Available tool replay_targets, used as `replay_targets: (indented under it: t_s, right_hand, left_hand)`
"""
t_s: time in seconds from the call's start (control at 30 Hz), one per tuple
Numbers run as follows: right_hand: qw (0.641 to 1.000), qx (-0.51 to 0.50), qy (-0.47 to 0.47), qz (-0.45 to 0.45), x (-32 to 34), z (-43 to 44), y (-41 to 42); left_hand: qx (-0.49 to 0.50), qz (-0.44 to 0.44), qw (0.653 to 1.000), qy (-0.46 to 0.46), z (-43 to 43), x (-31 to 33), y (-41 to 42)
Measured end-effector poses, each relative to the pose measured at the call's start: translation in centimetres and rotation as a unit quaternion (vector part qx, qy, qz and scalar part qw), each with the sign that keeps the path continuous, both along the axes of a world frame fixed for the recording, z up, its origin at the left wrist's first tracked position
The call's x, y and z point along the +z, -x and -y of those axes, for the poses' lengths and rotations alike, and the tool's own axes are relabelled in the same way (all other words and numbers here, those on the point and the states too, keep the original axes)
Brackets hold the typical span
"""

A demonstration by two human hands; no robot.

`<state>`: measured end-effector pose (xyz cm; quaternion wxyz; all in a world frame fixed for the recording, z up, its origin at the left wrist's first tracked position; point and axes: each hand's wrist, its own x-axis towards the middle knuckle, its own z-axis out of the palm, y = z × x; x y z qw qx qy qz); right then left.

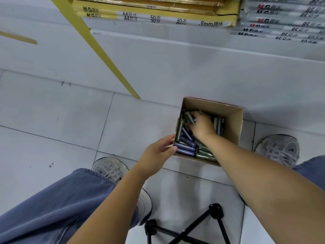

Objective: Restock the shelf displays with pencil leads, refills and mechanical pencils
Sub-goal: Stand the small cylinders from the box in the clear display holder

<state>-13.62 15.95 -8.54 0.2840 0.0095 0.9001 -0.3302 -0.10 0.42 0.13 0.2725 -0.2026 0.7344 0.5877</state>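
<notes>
Pale grey floor tiles (52, 111) fill the view as we look straight down, and nearest of all, at 6 o'clock, sits the black stool frame (186, 231), with blue trousers (52, 208) at 7 o'clock. One step out, a pale left shoe (110, 167) and right shoe (279, 148) stand either side of the action. Now the hands, well apart in their jobs: the left hand (158, 152) lies with loose fingers against the near-left corner of the cardboard box (233, 124), thumb at the rim, bracing it. The right hand (200, 125) is down inside the box, fingers curled round a few of the purple and green tubes (186, 147) (lead or refill tubes, going by the task; the labels can't be read). The box stands on the floor just right of centre, at the foot of the shelving, and the tubes lie jumbled in it. Judgement call: this is the scoop-up step, early in the restock. To do it well, take only as many as the fingers can close on, line them up the same way before lifting, and let the left hand hold the box down so it doesn't ride up. Farther out, a yellow upright (105, 55) slants toward 11 o'clock, and at 12 o'clock yellow paper packs (158, 18) are stacked beside grey packs (281, 20) at 1 o'clock.
</notes>
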Motion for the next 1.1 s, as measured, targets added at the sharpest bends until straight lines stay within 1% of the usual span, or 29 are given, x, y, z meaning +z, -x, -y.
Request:
replay_targets:
  t_s: [0.13,0.23,0.33,0.43,0.5,0.67,0.87,0.9,0.97,1.03,1.07,1.1]
  right_hand:
    - [0.997,-0.066,0.043,0.014,-0.2,0.0,-0.1]
    - [0.989,-0.1,0.094,0.062,-0.1,-0.1,-0.6]
    - [0.98,-0.088,0.128,0.121,0.1,-0.1,-1.4]
    - [0.975,-0.067,0.144,0.152,0.3,0.2,-1.7]
    - [0.974,-0.066,0.155,0.151,0.3,0.4,-1.7]
    - [0.969,-0.101,0.188,0.122,0.8,0.5,-1.6]
    - [0.964,-0.102,0.21,0.124,2.9,-0.1,-1.8]
    - [0.962,-0.105,0.221,0.122,3.9,-0.5,-1.8]
    - [0.958,-0.106,0.243,0.108,6.2,-1.6,-1.8]
    - [0.959,-0.093,0.256,0.085,8.9,-2.6,-1.8]
    - [0.956,-0.088,0.27,0.074,10.4,-3.0,-1.8]
    - [0.952,-0.084,0.287,0.062,11.9,-3.4,-1.9]
  left_hand:
    - [0.004,0.004,1.0,-0.004,0.0,-0.1,0.0]
    - [0.003,0.005,1.0,0.0,0.1,-0.2,0.1]
    - [0.007,0.004,1.0,0.003,0.1,-0.4,0.0]
    - [0.009,0.003,1.0,0.011,0.0,-0.4,-0.1]
    - [0.008,0.002,1.0,0.014,0.0,-0.5,-0.2]
    - [0.01,0.009,1.0,0.009,0.2,-0.7,-0.1]
    - [0.006,0.014,1.0,0.024,0.0,-0.4,0.1]
    - [0.01,0.017,0.999,0.034,0.0,-0.1,0.3]
    - [0.015,0.008,0.996,0.085,-0.3,0.8,0.6]
    - [0.004,-0.028,0.989,0.143,-0.8,2.1,1.2]
    - [-0.004,-0.05,0.987,0.152,-1.1,3.0,1.7]
    - [-0.01,-0.067,0.987,0.143,-1.5,3.9,2.1]
